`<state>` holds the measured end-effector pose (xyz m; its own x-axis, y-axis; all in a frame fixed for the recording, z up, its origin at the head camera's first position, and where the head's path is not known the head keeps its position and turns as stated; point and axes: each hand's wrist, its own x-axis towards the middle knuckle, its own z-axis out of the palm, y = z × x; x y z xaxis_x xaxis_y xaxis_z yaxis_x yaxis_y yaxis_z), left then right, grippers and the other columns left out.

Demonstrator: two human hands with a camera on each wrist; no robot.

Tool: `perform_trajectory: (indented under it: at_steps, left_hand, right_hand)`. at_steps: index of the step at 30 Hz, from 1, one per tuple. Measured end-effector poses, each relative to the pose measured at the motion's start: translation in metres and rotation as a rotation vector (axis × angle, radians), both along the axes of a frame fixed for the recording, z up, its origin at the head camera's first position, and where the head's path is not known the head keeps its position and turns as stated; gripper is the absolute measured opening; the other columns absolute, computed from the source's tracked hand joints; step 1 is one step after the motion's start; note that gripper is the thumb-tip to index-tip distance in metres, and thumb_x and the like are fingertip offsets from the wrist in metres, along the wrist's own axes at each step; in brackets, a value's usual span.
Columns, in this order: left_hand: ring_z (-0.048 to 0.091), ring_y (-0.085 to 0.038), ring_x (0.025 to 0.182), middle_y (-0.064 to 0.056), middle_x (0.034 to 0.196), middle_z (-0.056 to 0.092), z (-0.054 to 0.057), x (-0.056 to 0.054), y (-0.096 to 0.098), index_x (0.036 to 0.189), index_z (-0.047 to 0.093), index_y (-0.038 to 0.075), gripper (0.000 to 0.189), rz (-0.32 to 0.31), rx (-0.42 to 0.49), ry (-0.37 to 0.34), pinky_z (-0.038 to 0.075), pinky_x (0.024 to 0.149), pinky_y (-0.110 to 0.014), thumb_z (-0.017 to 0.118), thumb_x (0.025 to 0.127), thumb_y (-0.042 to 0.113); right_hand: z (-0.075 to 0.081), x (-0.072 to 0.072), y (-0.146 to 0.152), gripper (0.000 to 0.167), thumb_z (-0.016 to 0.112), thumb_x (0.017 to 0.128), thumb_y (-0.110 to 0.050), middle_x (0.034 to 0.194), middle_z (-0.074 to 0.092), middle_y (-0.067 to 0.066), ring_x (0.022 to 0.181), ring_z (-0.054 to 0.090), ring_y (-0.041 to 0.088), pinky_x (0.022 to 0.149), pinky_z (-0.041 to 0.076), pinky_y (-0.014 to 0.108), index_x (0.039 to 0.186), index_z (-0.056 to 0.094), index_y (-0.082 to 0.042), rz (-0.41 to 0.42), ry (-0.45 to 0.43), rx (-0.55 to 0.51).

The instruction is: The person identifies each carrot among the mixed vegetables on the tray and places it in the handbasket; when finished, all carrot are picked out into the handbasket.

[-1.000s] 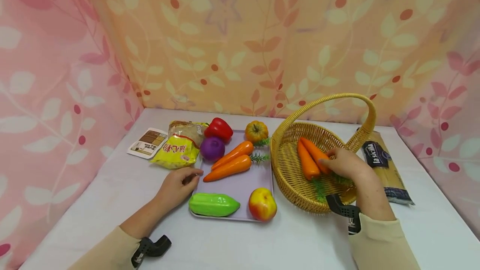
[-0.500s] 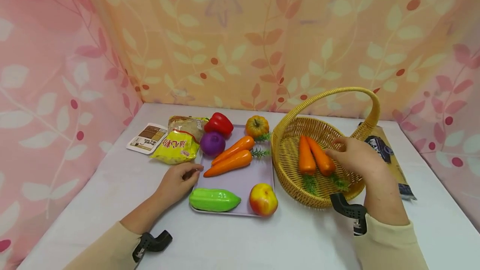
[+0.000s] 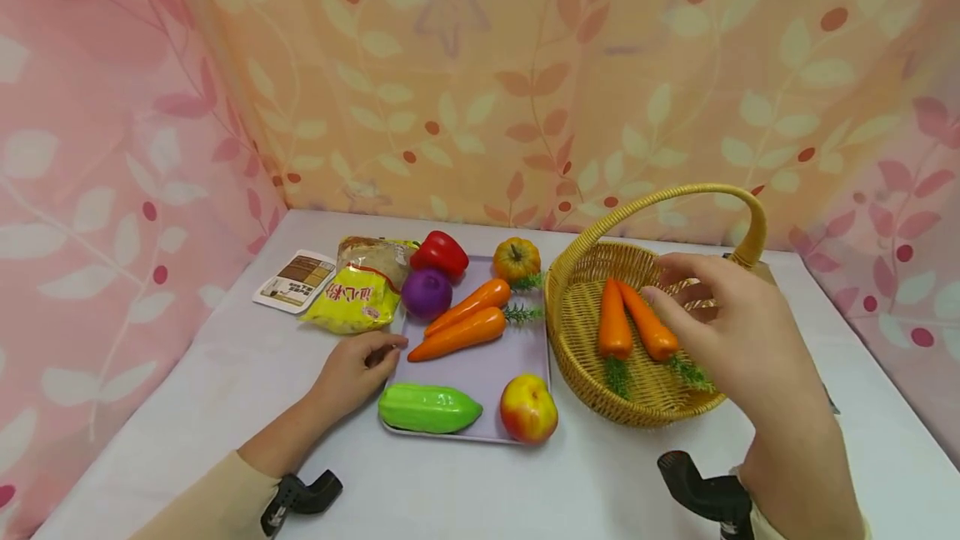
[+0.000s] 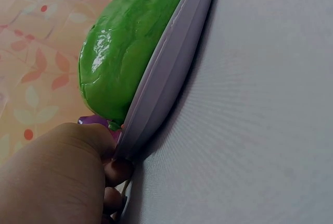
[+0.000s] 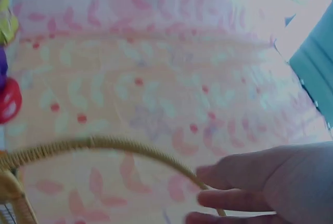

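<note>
My left hand (image 3: 362,369) lies at the left edge of a pale purple tray (image 3: 517,348), its thumb and curled fingers at the rim (image 4: 166,73). Just in front of it on the tray is a green ridged vegetable (image 3: 429,407), large in the left wrist view. My right hand (image 3: 738,332) is raised over the right side of a wicker basket (image 3: 600,394), fingers bent and apart with nothing between them. Two orange carrots (image 3: 617,319) with green tops lie side by side in the basket. In the right wrist view, my fingers overlap the basket handle (image 5: 109,141).
Two more carrots (image 3: 461,332), a peach (image 3: 528,408), a small pumpkin (image 3: 516,258), a purple onion-like ball (image 3: 426,293) and a red pepper (image 3: 439,253) are on the tray. Left of it lie a yellow bag (image 3: 356,294) and a flat white pack (image 3: 296,280). A floral curtain (image 3: 450,90) stands behind.
My right hand has let go of the right carrot in the basket and moved up and right, toward the camera. The left hand stays at the tray.
</note>
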<state>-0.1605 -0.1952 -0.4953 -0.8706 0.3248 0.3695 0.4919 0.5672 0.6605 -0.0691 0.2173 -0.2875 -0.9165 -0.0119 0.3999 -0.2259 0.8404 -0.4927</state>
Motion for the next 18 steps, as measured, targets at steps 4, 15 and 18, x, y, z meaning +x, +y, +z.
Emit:
perform_trajectory:
  at_steps: [4,15,18]
  left_hand:
    - [0.054,-0.010,0.074,-0.002,0.094,0.071,0.000,0.001,0.001,0.108,0.077,0.006,0.017,0.005,0.009,-0.005,0.049,0.064,-0.024,0.070,0.093,0.003]
    - [0.055,-0.010,0.077,0.001,0.097,0.072,-0.002,0.002,0.002,0.109,0.077,0.007,0.020,0.010,-0.004,-0.002,0.051,0.068,-0.025,0.070,0.092,0.000]
    - [0.055,-0.010,0.077,0.001,0.097,0.072,-0.001,0.001,0.001,0.110,0.077,0.008,0.020,0.011,-0.010,-0.011,0.051,0.068,-0.025,0.070,0.092,0.001]
  right_hand:
    - [-0.005,0.003,-0.032,0.032,0.079,0.090,-0.011,0.112,0.069,0.005,0.090,0.068,0.020,0.078,0.042,0.003,0.120,0.072,-0.008,0.091,0.251,-0.017]
    - [-0.052,-0.029,-0.100,0.036,0.079,0.090,-0.017,0.117,0.066,-0.002,0.098,0.062,0.012,0.083,0.056,0.032,0.123,0.068,-0.012,0.374,0.060,-0.004]
    - [-0.078,-0.049,-0.112,0.043,0.079,0.090,-0.021,0.125,0.065,0.004,0.103,0.064,0.018,0.090,0.054,0.036,0.129,0.065,-0.009,0.363,-0.060,0.052]
